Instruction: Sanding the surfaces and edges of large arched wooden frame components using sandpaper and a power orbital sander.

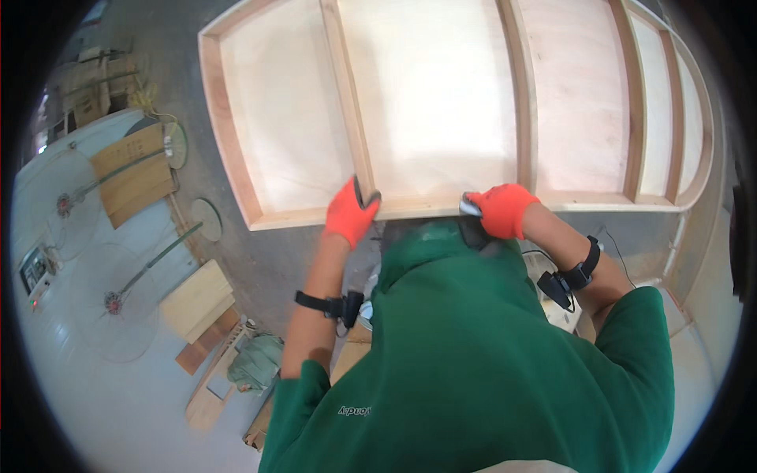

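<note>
A: Far left, what is listed?
B: Two standing fans with red hubs (113, 302) and green-grey poles, each on a round base. Next, a tan cardboard sheet (134, 173), creased. Lower down, pale rectangular wooden boards (197, 303), a darker brown board (206, 341) partly beneath, and a crumpled grey-green cloth bundle (256, 361).

A: The main piece?
B: One shallow frame of light wood with a pale backing and a rounded right end (418, 208), across the upper middle, in front of the person. Four dividers, five compartments.

A: Left hand?
B: Left hand, orange-red glove with dark palm (351, 213): grasping the frame's near rail where the leftmost divider (349, 102) joins it. Black strap with a small box (351, 307) on the forearm.

A: Between the arms?
B: Green short-sleeved shirt (481, 355), on the person.

A: Right hand?
B: Right hand, matching glove (501, 211): fingers bent at the near rail, near the second divider (524, 102). Pale grey patch at the fingertips; cannot tell whether glove or held item, nor whether the grip is closed. Similar black strap (581, 276) on that forearm.
</note>
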`<action>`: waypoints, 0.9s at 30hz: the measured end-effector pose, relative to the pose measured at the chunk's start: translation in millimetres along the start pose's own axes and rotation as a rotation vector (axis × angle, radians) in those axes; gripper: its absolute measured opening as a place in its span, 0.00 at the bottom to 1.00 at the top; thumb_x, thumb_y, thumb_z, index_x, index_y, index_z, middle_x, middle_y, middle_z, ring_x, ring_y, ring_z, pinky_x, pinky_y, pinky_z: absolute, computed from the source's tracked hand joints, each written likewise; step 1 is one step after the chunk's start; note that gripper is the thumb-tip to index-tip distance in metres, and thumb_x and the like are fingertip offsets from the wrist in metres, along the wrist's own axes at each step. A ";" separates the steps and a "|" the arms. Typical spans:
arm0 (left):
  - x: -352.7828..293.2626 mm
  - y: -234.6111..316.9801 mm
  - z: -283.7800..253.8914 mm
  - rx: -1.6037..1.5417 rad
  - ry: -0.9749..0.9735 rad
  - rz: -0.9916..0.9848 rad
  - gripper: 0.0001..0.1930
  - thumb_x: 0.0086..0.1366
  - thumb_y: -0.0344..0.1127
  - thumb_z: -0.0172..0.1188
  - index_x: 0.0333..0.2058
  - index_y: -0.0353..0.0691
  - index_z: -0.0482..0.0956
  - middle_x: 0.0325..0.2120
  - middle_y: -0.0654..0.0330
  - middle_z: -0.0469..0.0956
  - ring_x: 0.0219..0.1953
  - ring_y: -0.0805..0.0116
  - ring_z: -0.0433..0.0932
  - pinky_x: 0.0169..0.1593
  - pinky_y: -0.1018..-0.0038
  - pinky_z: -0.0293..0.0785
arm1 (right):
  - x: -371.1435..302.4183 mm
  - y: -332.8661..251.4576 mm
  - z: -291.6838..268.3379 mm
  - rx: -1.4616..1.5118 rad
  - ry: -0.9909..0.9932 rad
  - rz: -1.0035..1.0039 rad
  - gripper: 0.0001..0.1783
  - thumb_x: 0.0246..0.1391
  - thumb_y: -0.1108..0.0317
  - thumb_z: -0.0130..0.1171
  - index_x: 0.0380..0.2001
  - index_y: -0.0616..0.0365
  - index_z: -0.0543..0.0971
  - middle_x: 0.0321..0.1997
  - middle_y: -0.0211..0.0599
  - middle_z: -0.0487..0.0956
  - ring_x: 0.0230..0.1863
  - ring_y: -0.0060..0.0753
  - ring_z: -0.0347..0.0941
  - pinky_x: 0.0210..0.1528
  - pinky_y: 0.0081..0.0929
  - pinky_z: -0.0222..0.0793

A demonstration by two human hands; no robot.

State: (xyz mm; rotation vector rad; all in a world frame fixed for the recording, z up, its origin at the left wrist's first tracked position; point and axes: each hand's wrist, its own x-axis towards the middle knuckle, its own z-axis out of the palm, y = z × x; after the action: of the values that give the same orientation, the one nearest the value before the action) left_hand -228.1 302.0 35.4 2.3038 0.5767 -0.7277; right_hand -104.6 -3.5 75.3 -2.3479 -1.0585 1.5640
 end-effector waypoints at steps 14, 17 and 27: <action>-10.0 7.0 -5.3 0.313 -0.086 -0.143 0.37 0.61 0.58 0.59 0.58 0.33 0.69 0.52 0.47 0.75 0.57 0.51 0.71 0.62 0.61 0.64 | 15.3 -6.1 -24.6 0.039 -0.260 -0.144 0.33 0.53 0.60 0.49 0.66 0.44 0.67 0.58 0.46 0.76 0.60 0.47 0.71 0.61 0.38 0.67; -7.9 18.8 -17.2 0.316 -0.101 -0.150 0.31 0.62 0.56 0.59 0.52 0.34 0.74 0.48 0.46 0.78 0.52 0.48 0.75 0.57 0.61 0.70 | 26.1 5.1 -20.3 0.297 -0.224 -0.282 0.35 0.52 0.59 0.51 0.66 0.44 0.66 0.59 0.49 0.75 0.61 0.48 0.70 0.63 0.39 0.65; 38.4 -70.8 -141.6 -0.039 0.593 0.101 0.24 0.62 0.39 0.63 0.56 0.39 0.74 0.52 0.49 0.75 0.54 0.51 0.73 0.58 0.63 0.69 | 76.5 -51.8 -61.6 1.014 0.126 -0.148 0.36 0.57 0.68 0.48 0.70 0.42 0.60 0.27 0.32 0.77 0.21 0.22 0.70 0.28 0.25 0.71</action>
State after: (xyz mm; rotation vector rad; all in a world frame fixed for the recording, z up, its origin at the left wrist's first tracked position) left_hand -190.5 456.7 69.9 2.4835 0.7143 0.0315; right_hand -60.4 98.1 69.1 -1.5823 -0.2544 1.3815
